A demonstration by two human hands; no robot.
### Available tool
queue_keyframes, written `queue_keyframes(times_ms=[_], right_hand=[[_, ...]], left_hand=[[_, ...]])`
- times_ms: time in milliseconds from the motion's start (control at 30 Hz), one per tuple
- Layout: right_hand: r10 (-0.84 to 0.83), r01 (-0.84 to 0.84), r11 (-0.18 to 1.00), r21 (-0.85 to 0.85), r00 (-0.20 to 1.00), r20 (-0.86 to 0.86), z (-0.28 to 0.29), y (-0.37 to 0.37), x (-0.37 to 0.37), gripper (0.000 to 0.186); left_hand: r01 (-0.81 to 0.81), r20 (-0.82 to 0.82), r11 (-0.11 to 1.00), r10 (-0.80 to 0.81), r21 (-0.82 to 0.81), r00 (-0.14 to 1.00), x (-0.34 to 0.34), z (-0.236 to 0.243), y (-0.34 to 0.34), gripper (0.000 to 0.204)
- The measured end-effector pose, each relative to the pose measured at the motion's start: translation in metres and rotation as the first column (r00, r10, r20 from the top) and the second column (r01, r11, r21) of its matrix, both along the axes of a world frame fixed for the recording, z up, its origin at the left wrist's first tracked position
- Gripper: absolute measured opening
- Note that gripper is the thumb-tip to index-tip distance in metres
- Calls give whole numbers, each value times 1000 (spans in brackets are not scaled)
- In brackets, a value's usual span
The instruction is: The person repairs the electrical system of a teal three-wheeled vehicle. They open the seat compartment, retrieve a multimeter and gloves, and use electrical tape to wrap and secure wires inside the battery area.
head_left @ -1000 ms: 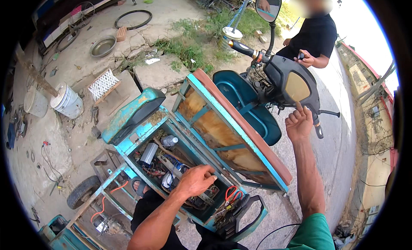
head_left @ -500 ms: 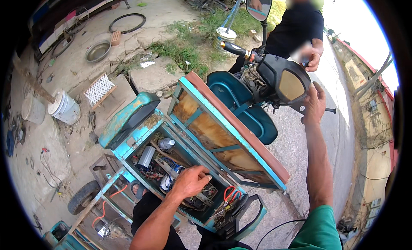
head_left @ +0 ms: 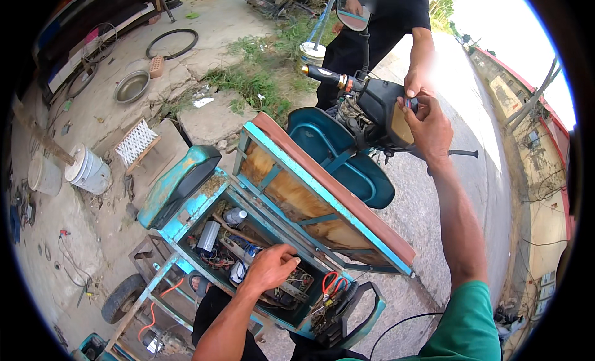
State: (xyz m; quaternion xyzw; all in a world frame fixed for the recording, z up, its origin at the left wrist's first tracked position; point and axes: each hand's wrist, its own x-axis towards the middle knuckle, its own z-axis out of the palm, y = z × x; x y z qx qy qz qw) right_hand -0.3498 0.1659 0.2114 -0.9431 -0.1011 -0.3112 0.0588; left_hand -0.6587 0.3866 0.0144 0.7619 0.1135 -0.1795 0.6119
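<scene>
My right hand (head_left: 427, 125) has its fingers closed on a small dark object (head_left: 411, 103) in front of the handlebar housing (head_left: 384, 100). Another person's hand (head_left: 416, 82) touches or nearly touches that object from above. My left hand (head_left: 273, 268), fingers loosely bent and apart, is over the open turquoise storage box (head_left: 195, 243), which holds a silver case (head_left: 208, 236), a bottle (head_left: 235, 216), tangled wires and other parts. Red-handled cutters (head_left: 334, 283) lie at the box's right end. The hinged lid (head_left: 310, 203) stands tilted up behind the box.
The handlebar scooter has a mirror (head_left: 353, 7) and teal footboard (head_left: 365, 178); a person (head_left: 396, 10) in black stands behind it. Buckets (head_left: 87, 172), a metal bowl (head_left: 131, 87), tyre (head_left: 124, 293) and woven stool (head_left: 139, 144) are at left. A road (head_left: 477, 162) runs at right.
My right hand has moved up and closed on the small object at the other person's hand. That person's arm has come down toward it. The view has shifted slightly; my left hand stays over the box.
</scene>
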Motion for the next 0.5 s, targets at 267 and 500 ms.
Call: queue_keyframes(times_ms=[267, 500], right_hand=[[219, -108, 850, 516, 963, -158, -5, -7, -30, 31], [787, 248, 500, 830, 269, -555, -104, 87, -206, 22]], left_hand=[[-6, 30, 999, 8, -35, 1000, 1, -9, -3, 38], [-305, 113, 920, 340, -246, 934, -28, 8, 63, 29]])
